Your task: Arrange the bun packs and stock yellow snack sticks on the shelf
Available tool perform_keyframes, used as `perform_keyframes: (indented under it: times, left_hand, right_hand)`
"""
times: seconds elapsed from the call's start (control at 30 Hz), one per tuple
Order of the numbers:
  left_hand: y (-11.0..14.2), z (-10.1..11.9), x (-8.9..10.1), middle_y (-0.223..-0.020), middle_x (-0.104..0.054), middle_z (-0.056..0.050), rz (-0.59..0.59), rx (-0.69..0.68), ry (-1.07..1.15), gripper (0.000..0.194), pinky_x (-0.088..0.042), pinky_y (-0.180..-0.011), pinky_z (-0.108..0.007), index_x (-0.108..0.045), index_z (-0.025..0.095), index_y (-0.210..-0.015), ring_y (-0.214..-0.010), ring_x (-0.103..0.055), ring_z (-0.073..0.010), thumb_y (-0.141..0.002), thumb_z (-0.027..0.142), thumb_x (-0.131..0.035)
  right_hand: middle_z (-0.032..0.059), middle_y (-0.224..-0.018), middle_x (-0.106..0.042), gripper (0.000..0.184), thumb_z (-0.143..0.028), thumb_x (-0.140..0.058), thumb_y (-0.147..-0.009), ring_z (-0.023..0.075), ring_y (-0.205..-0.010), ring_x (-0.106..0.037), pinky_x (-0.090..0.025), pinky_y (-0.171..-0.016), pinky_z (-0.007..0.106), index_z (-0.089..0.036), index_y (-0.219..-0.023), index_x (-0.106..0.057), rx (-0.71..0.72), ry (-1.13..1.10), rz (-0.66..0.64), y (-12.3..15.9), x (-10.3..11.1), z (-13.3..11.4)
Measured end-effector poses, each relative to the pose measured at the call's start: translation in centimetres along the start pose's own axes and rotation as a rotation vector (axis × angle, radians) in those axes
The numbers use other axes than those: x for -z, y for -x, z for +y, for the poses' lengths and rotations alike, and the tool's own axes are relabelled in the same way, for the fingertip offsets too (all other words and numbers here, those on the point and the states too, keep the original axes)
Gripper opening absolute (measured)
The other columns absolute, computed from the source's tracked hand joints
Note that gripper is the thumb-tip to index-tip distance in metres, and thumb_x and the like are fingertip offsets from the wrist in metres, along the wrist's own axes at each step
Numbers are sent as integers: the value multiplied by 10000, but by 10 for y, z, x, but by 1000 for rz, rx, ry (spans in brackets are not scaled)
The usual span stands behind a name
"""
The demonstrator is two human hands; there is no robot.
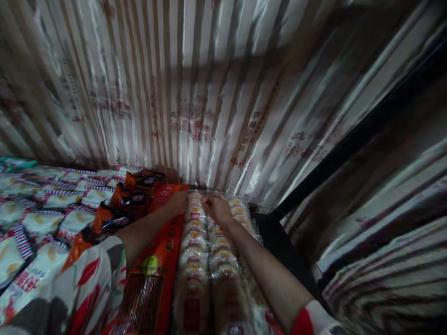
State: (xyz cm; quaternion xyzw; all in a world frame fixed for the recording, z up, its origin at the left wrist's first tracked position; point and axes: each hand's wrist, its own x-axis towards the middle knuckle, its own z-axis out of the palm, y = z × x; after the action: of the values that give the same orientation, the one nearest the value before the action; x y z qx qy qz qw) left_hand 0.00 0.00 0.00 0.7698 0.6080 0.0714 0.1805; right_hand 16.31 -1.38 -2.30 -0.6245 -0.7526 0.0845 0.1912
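Both of my hands are at the far end of a row of clear plastic packets (194,242) with pale contents and small yellow and red labels. My left hand (178,203) is closed at the left edge of the farthest packet, beside a long red-orange packet (174,228) with a window showing thin brown sticks. My right hand (217,207) is curled, fingertips pinched at the right edge of that same farthest packet, over a second row of similar packets (223,258). Dim light and blur hide the exact finger contact.
At left lie several white snack bags (71,200) with striped tops and orange-and-black bags (120,204). Tall, pale, ribbed packs (195,116) with red print stand behind like a wall. A dark bar (349,130) slants down on the right, with more striped packs (394,288) beyond.
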Motion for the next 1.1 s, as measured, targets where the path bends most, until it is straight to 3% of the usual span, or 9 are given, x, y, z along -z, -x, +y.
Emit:
perform_keyframes:
  times: [0.37, 0.57, 0.83, 1.1]
  left_hand:
    - [5, -3, -4, -999, -655, -136, 62, 86, -33, 241, -456, -793, -265, -586, 90, -970, -949, -609, -195, -803, 124, -415]
    - [8, -6, -6, -937, -675, -130, -37, -14, -46, 226, -463, -749, -273, -642, 100, -870, -893, -623, -211, -776, 161, -446]
    - [15, -9, -7, -760, -687, -48, -190, -136, 20, 169, -424, -591, -197, -672, 125, -770, -688, -610, -144, -726, 149, -511]
    - [15, -8, -12, -788, -693, -46, -126, -98, 33, 176, -431, -618, -197, -664, 129, -781, -726, -608, -142, -723, 117, -498]
  right_hand:
    - [-8, -827, -676, 145, -214, -516, -760, 119, -744, -588, -392, -656, 203, -239, -798, -653, -77, 9, 4, 3, 0, -4]
    - [-13, -816, -677, 151, -226, -510, -771, 108, -721, -585, -389, -646, 192, -246, -808, -655, -90, 2, 10, 4, 0, -6]
    - [-3, -835, -675, 142, -227, -518, -765, 124, -761, -592, -394, -661, 202, -241, -816, -650, -89, 8, 12, 3, -1, -5]
    - [4, -877, -668, 162, -226, -520, -771, 134, -819, -590, -410, -718, 218, -243, -863, -652, -66, 6, 5, 3, -3, -2]
